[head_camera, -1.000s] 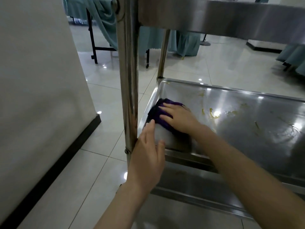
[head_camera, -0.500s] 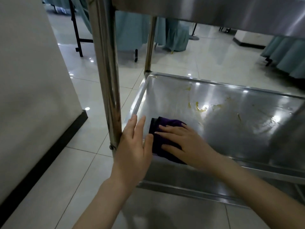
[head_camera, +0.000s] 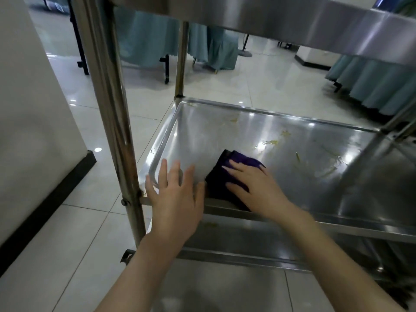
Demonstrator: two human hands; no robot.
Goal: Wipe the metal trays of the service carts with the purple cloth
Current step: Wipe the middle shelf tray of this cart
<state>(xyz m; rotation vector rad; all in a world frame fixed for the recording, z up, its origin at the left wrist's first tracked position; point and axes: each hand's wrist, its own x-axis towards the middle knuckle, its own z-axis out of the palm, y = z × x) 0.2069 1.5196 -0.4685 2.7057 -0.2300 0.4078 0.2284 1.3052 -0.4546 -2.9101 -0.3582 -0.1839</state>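
Metal tray [head_camera: 258,111]: shallow, raised rim, fixed to upright posts [head_camera: 112,113]. On it, a folded purple cloth [head_camera: 217,180] lies near the front left corner, pressed flat under the right hand [head_camera: 254,188]. Yellowish smears [head_camera: 273,142] mark the tray's centre and right. The left hand [head_camera: 177,199] is spread over the front rim, just beside the cloth; contact unclear. The posts stand on a glossy tiled floor [head_camera: 74,221].

Cloth [head_camera: 218,181] half under right hand [head_camera: 255,188], apparently

Right hand [head_camera: 255,191] pressing purple cloth [head_camera: 218,181], possibly folded
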